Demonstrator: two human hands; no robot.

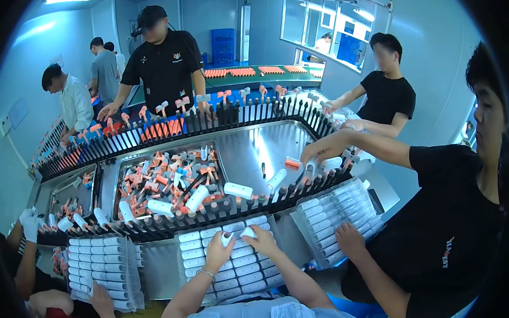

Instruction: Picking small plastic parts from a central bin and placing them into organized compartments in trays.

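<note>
Both hands worked over the tray (pixel 207 236) of white tubes, left hand (pixel 219 252) and right hand (pixel 261 239) each pinching one tube (pixel 247 232); a loose grip could drop it among the pegs (pixel 219 205)

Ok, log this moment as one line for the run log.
left hand: on white tube in tray | right hand: holding white tube over tray | pin conveyor behind | co-workers alongside

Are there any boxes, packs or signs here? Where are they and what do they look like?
Tray pack of white tubes: under the left hand and right hand, clear, ribbed rows.
Second tray pack: lower left, same look.
Third tray pack: right, tilted.
Blue crates: stacked by the far wall.
Wall notice: left wall, pale rectangle.
</note>
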